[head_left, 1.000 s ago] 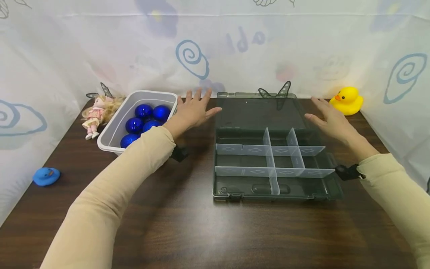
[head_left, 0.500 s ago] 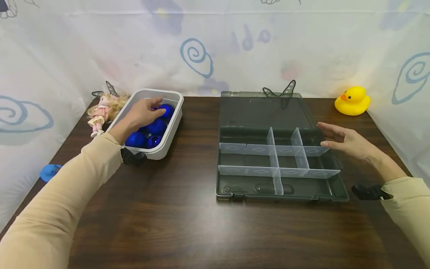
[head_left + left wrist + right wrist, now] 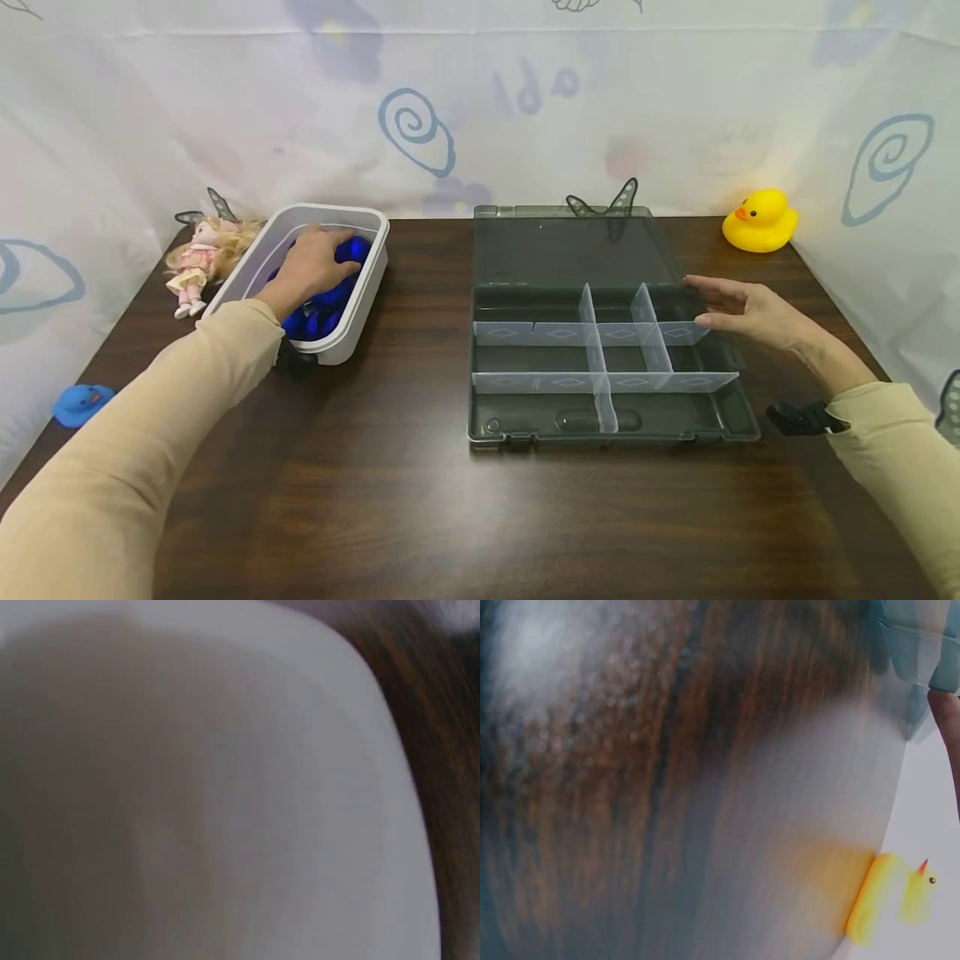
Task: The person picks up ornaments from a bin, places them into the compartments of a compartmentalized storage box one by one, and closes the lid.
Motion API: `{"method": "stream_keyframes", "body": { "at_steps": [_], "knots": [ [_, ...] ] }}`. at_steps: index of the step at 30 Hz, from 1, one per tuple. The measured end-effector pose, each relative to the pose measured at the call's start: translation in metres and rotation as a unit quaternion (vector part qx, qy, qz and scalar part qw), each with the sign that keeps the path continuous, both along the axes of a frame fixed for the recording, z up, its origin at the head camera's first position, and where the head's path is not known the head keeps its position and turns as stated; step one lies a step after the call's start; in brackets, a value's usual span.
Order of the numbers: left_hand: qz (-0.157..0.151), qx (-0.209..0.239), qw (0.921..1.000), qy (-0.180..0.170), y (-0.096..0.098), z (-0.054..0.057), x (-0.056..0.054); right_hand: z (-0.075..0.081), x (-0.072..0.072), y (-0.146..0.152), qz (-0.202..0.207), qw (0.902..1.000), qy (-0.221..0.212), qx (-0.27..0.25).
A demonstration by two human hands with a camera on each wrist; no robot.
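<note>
Shiny, round blue balls [image 3: 337, 295] lie beneath the left hand [image 3: 309, 265], inside a white plastic tub [image 3: 369, 287]; whether its fingers grip one, I cannot tell. They look light, stiff and slippery, best pinched around their middles. The right hand [image 3: 761, 317], fingers relaxed, has a smoky, see-through plastic divided box [image 3: 536, 417] at its fingertips.

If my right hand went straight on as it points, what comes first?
Likely the grey divided box; the right hand points at its right side, though depth there is unclear.
</note>
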State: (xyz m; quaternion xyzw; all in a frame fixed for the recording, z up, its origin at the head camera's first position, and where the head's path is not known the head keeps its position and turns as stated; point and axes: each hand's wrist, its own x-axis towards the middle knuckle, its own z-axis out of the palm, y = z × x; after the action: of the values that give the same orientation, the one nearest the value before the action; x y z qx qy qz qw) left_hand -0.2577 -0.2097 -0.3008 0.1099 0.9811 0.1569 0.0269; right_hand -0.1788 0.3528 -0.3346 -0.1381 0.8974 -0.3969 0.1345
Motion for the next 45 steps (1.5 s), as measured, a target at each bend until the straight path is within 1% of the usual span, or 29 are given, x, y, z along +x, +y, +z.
{"method": "stream_keyframes", "body": {
  "at_steps": [2,6,9,13,16,19,22,24,26,29,30,31,33,35,37,40,42,45],
  "knots": [
    [0.009,0.003,1.0000,0.000,0.000,-0.003,-0.001,-0.001,0.000,0.000,0.003,1.0000,0.000,-0.008],
    [0.031,0.018,0.9993,0.008,0.001,-0.006,-0.001,-0.001,0.000,0.000,-0.003,0.9999,0.004,-0.010],
    [0.039,0.020,0.9990,0.012,0.004,-0.007,0.000,-0.001,0.000,0.000,-0.009,0.9999,0.003,-0.009],
    [0.031,0.003,0.9994,0.013,0.005,-0.009,0.001,-0.002,0.000,0.000,-0.008,0.9999,0.003,-0.008],
    [0.030,0.002,0.9995,0.013,0.004,-0.007,0.003,-0.002,-0.001,0.001,-0.007,1.0000,0.005,-0.004],
    [0.039,0.025,0.9989,0.013,0.005,0.002,0.008,-0.003,0.000,0.001,-0.009,1.0000,0.003,0.002],
    [0.042,0.050,0.9977,0.015,0.008,0.018,0.015,-0.002,-0.001,0.002,-0.012,0.9999,-0.001,0.007],
    [0.033,0.060,0.9974,0.024,0.010,0.030,0.020,0.000,-0.001,0.004,-0.015,0.9998,-0.003,0.011],
    [0.027,0.067,0.9969,0.030,0.012,0.041,0.025,0.001,-0.002,0.004,-0.012,0.9999,-0.005,0.003],
    [0.015,0.087,0.9956,0.032,0.016,0.054,0.031,0.001,-0.003,0.003,-0.008,0.9999,-0.010,-0.007],
    [0.014,0.098,0.9948,0.027,0.020,0.058,0.033,0.001,-0.003,0.003,-0.006,0.9998,-0.012,-0.014],
    [0.008,0.115,0.9931,0.023,0.025,0.061,0.035,0.001,-0.003,0.002,-0.005,0.9998,-0.012,-0.016],
    [-0.011,0.148,0.9888,0.011,0.040,0.066,0.038,0.001,-0.004,0.000,-0.005,0.9997,-0.011,-0.020],
    [-0.037,0.182,0.9826,-0.004,0.063,0.068,0.040,0.000,-0.005,-0.001,-0.007,0.9996,-0.012,-0.025],
    [-0.069,0.217,0.9734,-0.028,0.091,0.068,0.040,-0.002,-0.005,-0.001,-0.009,0.9995,-0.014,-0.028],
    [-0.112,0.244,0.9613,-0.063,0.138,0.063,0.039,-0.005,-0.004,-0.002,-0.012,0.9992,-0.021,-0.033],
    [-0.139,0.248,0.9553,-0.082,0.168,0.057,0.038,-0.007,-0.003,-0.002,-0.013,0.9991,-0.023,-0.034],
    [-0.169,0.232,0.9528,-0.098,0.210,0.046,0.038,-0.010,-0.002,-0.003,-0.013,0.9990,-0.026,-0.033]
  ]
}}
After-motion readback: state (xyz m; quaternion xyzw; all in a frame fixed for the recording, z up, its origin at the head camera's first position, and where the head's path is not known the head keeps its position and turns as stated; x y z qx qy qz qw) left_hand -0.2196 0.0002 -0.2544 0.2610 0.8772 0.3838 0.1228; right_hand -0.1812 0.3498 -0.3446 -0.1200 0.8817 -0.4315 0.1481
